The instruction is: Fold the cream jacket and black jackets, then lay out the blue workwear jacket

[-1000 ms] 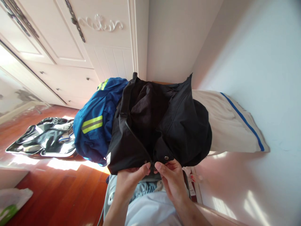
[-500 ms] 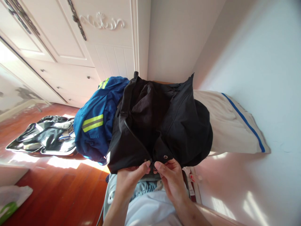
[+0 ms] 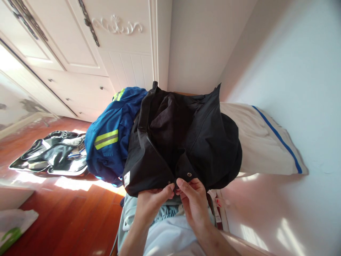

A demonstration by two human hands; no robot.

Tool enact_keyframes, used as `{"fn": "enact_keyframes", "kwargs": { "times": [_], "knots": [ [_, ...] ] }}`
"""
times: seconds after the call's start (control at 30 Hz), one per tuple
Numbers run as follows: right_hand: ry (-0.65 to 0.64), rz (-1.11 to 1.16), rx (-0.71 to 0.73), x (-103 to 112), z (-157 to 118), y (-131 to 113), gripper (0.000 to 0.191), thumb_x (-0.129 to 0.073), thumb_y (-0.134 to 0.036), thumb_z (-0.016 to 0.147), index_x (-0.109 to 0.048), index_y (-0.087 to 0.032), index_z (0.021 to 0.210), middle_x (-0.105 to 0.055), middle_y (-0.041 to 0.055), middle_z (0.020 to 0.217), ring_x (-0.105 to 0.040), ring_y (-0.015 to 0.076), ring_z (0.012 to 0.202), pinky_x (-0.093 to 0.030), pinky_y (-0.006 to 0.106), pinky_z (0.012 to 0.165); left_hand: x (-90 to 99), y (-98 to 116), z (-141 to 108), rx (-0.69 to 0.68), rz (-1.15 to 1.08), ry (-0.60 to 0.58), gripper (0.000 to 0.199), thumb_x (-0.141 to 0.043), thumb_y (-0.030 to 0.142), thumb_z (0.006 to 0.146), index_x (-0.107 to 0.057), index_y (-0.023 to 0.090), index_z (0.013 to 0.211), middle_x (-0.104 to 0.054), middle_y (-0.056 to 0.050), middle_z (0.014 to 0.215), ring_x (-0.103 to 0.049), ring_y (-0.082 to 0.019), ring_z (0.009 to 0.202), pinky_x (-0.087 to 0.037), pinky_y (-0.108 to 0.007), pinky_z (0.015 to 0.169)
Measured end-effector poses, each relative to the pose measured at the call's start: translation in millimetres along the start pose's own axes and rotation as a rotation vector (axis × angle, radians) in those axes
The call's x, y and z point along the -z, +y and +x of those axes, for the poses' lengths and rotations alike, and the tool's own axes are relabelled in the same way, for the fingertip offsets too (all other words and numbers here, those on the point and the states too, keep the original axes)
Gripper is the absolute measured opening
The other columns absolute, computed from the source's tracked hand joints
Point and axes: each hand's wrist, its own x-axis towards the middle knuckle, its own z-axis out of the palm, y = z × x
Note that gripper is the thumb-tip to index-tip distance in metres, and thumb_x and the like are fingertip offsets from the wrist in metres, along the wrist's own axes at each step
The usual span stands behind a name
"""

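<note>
A black zip-front jacket (image 3: 215, 149) lies spread in front of me, its front partly open and its near edge toward my body. My left hand (image 3: 154, 201) pinches the near edge of the left front panel beside the zip. Close by, my right hand (image 3: 193, 199) pinches the matching edge of the right panel, just below a metal snap (image 3: 189, 174). The two thumbs are nearly touching at the bottom of the zip (image 3: 160, 153). What lies between the fingertips is too small to make out. A white label (image 3: 127, 179) shows on the jacket's left side.
Blue clothing (image 3: 109, 156) with yellow reflective bands lies left of the jacket. A cream cloth (image 3: 261, 142) with a blue stripe extends right to the wall. An open suitcase (image 3: 50, 156) sits on the wooden floor, before a white wardrobe (image 3: 128, 42). A plastic bag (image 3: 18, 224) lies lower left.
Both hands stay pinched on the jacket's edges; the left has shifted slightly right. More of the white label now shows. The whole view has moved a little.
</note>
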Motion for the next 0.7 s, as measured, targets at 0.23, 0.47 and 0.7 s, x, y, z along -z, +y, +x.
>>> {"fn": "enact_keyframes", "kwargs": {
  "times": [0.23, 0.47, 0.7],
  "knots": [
    [0.012, 0.041, -0.028, 4, 6, 8, 0.037, -0.095, -0.026, 0.053, -0.061, -0.015, 0.064, -0.063, -0.0012, 0.057, -0.058, 0.0108, 0.051, -0.049, 0.021, 0.049, 7.1, -2, 8, -0.002, 0.112, -0.089, 0.028, -0.079, 0.036, 0.063, -0.067, 0.014, 0.052, -0.063, -0.005, 0.053, -0.057, -0.015, 0.056, -0.046, -0.025, 0.054],
    [-0.039, 0.018, -0.043, 2, 9, 11, 0.037, -0.092, -0.030, 0.060, -0.058, -0.017, 0.066, -0.059, -0.0040, 0.053, -0.054, 0.0101, 0.046, -0.047, 0.022, 0.044, 8.6, -5, 12, 0.029, 0.057, -0.157, 0.025, -0.079, 0.033, 0.061, -0.066, 0.013, 0.052, -0.062, -0.004, 0.052, -0.055, -0.014, 0.053, -0.046, -0.026, 0.054],
    [-0.308, -0.256, -0.162, 15, 12, -8, 0.043, -0.085, -0.050, 0.068, -0.060, -0.015, 0.076, -0.065, 0.0014, 0.064, -0.061, 0.0126, 0.055, -0.051, 0.022, 0.050, 4.2, -9, 15, 0.022, -0.163, -0.056, 0.027, -0.080, 0.030, 0.058, -0.076, 0.010, 0.076, -0.063, -0.003, 0.058, -0.054, -0.015, 0.057, -0.046, -0.027, 0.057]
  ]
}}
